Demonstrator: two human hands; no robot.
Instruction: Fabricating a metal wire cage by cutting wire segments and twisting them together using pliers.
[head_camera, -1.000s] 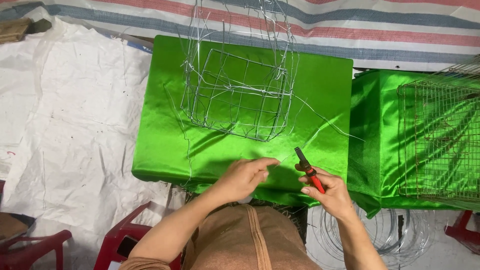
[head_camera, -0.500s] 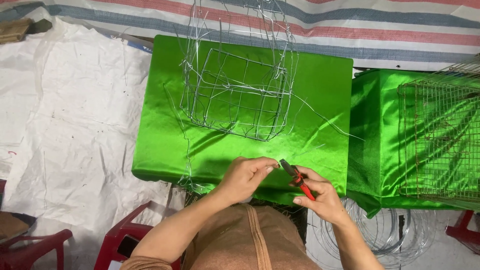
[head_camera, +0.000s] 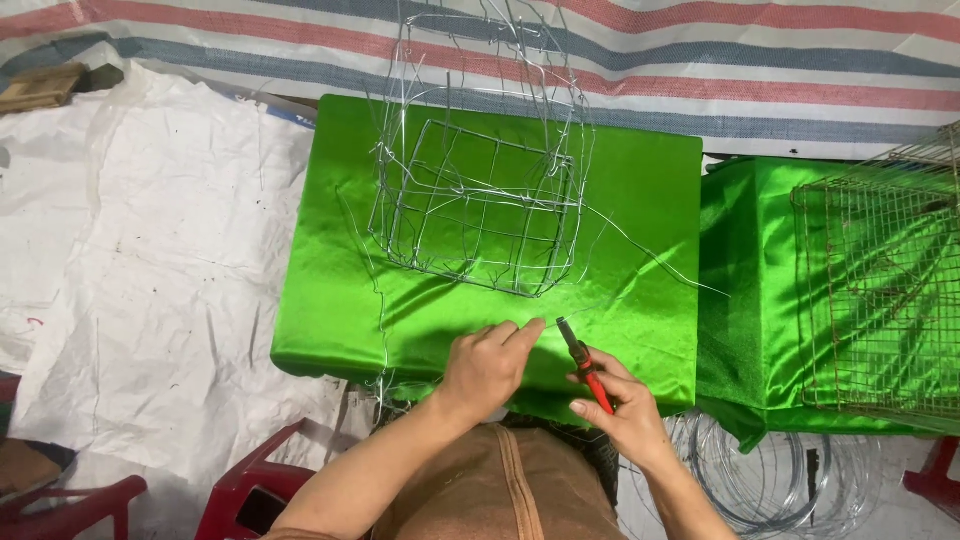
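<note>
- At the near edge of a table draped in shiny green satin cloth (head_camera: 340, 330), the left hand (head_camera: 488, 365) pinches a thin silver wire (head_camera: 610, 300) between its fingertips.
- Just beside it, the right hand (head_camera: 615, 405) is clenched around red-handled pliers (head_camera: 583, 362), whose dark tip points at the wire by the left fingertips.
- Farther back on the cloth stands a boxy, hand-bent wire frame (head_camera: 478, 205) with loose strands trailing toward the right.
- On a second green-covered surface at right rests a rusty square-mesh wire cage (head_camera: 880, 300).
- Below it, coils of bare wire (head_camera: 760, 480) lie on the floor; white sheeting (head_camera: 150, 280) covers the left.
</note>
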